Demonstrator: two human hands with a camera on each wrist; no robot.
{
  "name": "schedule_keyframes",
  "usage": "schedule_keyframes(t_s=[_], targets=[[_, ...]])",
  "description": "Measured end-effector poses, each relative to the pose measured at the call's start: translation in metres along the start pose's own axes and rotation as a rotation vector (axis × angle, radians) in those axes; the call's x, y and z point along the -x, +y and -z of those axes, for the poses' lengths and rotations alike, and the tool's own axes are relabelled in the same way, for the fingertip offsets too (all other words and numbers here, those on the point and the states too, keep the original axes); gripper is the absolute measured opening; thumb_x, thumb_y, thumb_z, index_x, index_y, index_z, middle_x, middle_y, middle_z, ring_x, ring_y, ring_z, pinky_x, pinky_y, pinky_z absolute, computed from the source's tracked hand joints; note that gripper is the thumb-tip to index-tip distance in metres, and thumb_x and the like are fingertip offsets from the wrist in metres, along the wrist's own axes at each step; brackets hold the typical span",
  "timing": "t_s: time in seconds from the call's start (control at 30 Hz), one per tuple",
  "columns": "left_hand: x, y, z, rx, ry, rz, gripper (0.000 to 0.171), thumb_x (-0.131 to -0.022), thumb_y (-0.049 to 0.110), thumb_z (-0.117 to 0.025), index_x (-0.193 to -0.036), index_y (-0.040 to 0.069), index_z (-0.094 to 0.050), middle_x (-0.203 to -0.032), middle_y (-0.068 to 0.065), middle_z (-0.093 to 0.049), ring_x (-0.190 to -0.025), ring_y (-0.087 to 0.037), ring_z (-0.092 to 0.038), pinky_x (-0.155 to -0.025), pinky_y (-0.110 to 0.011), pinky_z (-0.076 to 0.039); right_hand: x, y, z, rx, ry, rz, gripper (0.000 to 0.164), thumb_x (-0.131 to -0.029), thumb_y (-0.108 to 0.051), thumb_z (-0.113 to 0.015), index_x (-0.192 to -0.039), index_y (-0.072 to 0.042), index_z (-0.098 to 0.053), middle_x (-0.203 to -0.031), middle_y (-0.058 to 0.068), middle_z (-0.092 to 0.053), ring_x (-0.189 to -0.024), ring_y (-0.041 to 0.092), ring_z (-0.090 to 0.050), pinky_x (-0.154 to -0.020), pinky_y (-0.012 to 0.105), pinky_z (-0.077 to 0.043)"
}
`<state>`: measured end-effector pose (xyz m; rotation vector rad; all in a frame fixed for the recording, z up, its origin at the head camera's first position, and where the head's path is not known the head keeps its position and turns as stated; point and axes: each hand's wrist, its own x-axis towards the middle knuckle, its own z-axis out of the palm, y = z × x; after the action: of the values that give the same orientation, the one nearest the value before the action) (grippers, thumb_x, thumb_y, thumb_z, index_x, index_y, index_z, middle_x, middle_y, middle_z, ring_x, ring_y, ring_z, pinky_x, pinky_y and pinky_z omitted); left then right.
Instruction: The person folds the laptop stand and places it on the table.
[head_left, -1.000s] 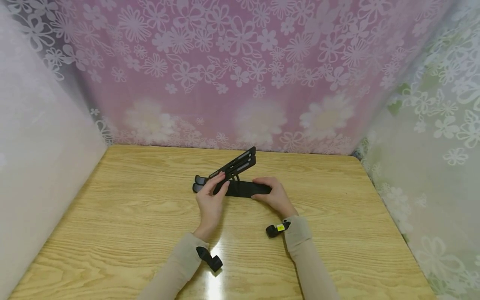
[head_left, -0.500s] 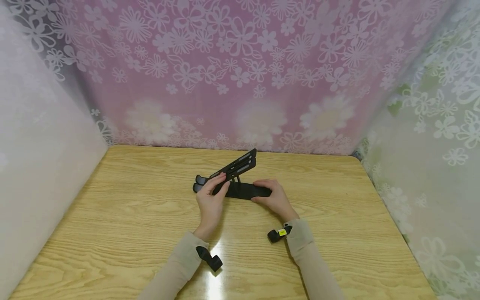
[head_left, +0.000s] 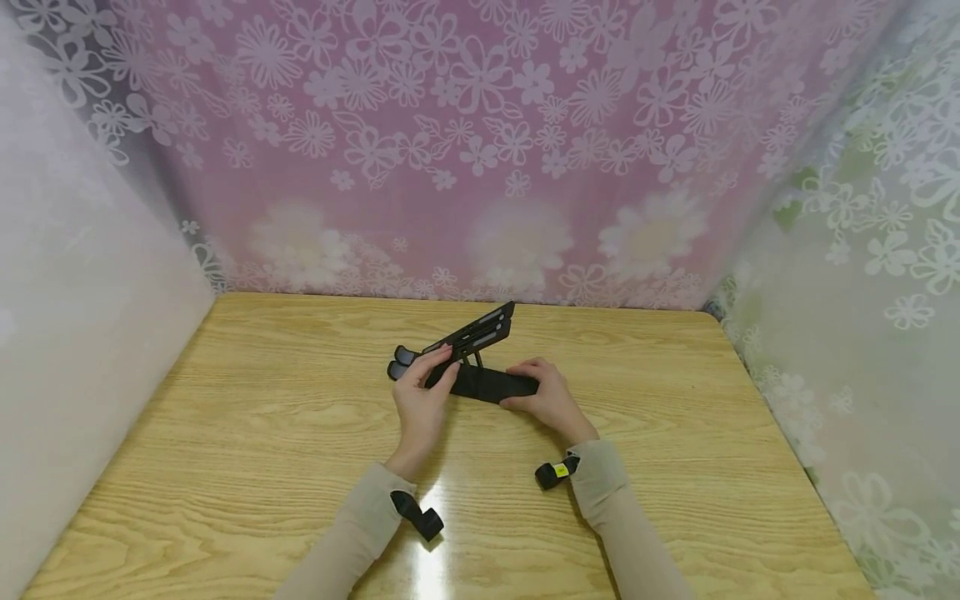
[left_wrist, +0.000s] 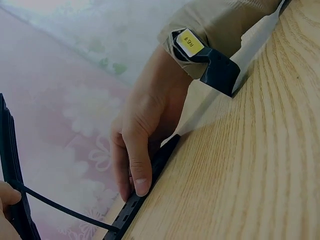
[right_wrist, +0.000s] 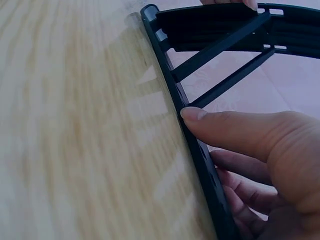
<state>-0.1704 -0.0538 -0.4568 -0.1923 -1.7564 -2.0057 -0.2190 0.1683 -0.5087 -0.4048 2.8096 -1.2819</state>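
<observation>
A black folding laptop stand (head_left: 472, 383) is in the middle of the wooden table, its upper arms (head_left: 480, 331) tilted up and to the right over the base. Thin struts (right_wrist: 225, 45) join the two parts in the right wrist view. My left hand (head_left: 420, 402) pinches the raised part near its lower left end; only its fingertips (left_wrist: 7, 195) show at the edge of the left wrist view. My right hand (head_left: 551, 400) grips the base near its right end, thumb on the near side and fingers on the far side.
The light wooden table (head_left: 262, 467) spreads around the stand. A pink flowered curtain (head_left: 450, 208) hangs along the back edge, with pale sheets (head_left: 862, 350) at both sides. A dark wrist camera (head_left: 555, 472) sits at each cuff.
The right end of the base has swung slightly toward me, with the right hand following. The raised arms have dipped a little. My left hand keeps almost the same place.
</observation>
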Motion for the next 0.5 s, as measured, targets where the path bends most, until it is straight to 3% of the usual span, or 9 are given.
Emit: schedule_keyframes(t_s=[0.23,0.5], targets=[[0.0,0.0,0.001,0.016,-0.022,0.038,0.027,-0.088,-0.008,-0.069,-0.114,-0.014,-0.067,-0.12,-0.032,-0.062,-0.119,-0.038,-0.058,-0.102,-0.053,-0.044,0.003,-0.011,0.002,0.025,0.0,-0.081,0.053,-0.071,-0.023,-0.09,-0.119,-0.01,-0.072,-0.116,0.009,-0.059,-0.11,0.031,-0.054,-0.098,0.051,-0.042],[-0.002,-0.002,0.002,0.049,-0.035,0.015,0.027,-0.087,-0.012,-0.068,-0.113,-0.016,-0.066,-0.119,-0.035,-0.061,-0.119,-0.043,-0.057,-0.102,-0.057,-0.042,0.005,-0.017,-0.001,0.041,0.023,-0.133,0.052,-0.067,-0.023,-0.093,-0.114,-0.011,-0.073,-0.11,0.008,-0.06,-0.104,0.029,-0.057,-0.093,0.048,-0.044]])
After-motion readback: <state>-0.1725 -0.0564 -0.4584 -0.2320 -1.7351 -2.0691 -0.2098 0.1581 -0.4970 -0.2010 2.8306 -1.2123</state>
